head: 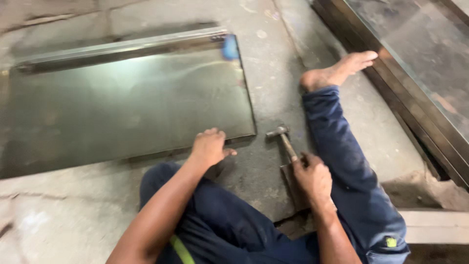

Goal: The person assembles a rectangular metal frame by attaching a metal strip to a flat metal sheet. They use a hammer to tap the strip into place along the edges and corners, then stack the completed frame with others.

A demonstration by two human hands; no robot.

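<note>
My left hand [209,145]: fingers spread, pressing sheet [122,105] near edge | my right hand [312,178]: clenched on hammer [286,142] handle, right of sheet, head on floor [273,88]

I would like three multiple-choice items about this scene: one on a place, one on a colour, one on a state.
1. Where does the left hand rest?
A. on the near edge of the metal sheet
B. on the bare foot
C. on the hammer head

2. What colour are the trousers?
A. red
B. white
C. dark blue

3. What does the right hand do?
A. hangs open
B. grips the hammer handle
C. holds a cup

Answers: 1 A, its fingers lie on the sheet's edge; 2 C, both legs show blue cloth; 3 B, fingers close around the handle.
</note>
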